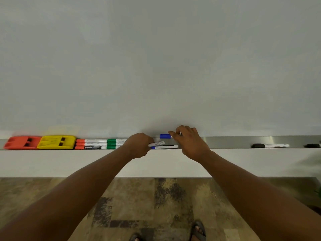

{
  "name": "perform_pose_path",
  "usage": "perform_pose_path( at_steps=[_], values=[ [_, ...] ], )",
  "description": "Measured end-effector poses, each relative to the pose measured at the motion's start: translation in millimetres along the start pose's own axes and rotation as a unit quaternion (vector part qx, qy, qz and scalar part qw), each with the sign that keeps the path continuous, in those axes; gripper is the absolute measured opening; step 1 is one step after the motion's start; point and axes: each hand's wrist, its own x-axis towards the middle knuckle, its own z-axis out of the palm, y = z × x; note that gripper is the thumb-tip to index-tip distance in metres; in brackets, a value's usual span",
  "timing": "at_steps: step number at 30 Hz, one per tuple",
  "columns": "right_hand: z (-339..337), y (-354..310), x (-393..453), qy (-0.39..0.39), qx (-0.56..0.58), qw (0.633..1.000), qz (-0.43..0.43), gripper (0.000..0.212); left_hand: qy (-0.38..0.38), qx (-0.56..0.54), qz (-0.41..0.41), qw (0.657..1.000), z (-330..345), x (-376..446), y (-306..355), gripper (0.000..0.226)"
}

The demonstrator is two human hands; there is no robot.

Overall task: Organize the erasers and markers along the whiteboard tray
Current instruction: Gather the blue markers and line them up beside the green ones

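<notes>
A metal whiteboard tray (234,142) runs across the view. At its left end lie an orange eraser (21,142) and a yellow eraser (56,142), side by side. Right of them, three red-capped markers (93,144) and three green-capped markers (113,144) lie stacked in rows. My left hand (138,145) is closed on a white marker (157,143) over the tray. My right hand (188,141) pinches a blue-capped marker (165,136) just above the tray. Another blue marker (165,146) lies in the tray between my hands.
A black-capped marker (270,145) lies in the tray to the right, and another black cap (311,145) shows at the far right edge. The whiteboard (156,66) fills the upper view. Below are a white ledge (69,162), patterned floor and my sandalled feet.
</notes>
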Motion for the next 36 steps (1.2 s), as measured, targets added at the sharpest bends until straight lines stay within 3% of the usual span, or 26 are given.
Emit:
perform_pose_path(
  at_steps=[13, 17, 23, 36],
  values=[
    [18, -18, 10, 0.014, 0.018, 1.000, 0.020, 0.064, 0.017, -0.001, 0.030, 0.999, 6, 3, -8, 0.020],
    [18, -19, 12, 0.023, 0.026, 0.999, 0.031, 0.062, 0.057, -0.018, 0.022, 0.998, 3, -4, -15, 0.025],
    [17, -24, 25, 0.007, 0.032, 0.999, 0.037, 0.058, 0.178, -0.050, 0.020, 0.983, 1, -30, -38, 0.030],
    [23, -63, 52, -0.058, -0.034, 0.997, -0.027, 0.037, 0.211, -0.041, -0.014, 0.976, -4, -67, -62, 0.027]
  ],
)
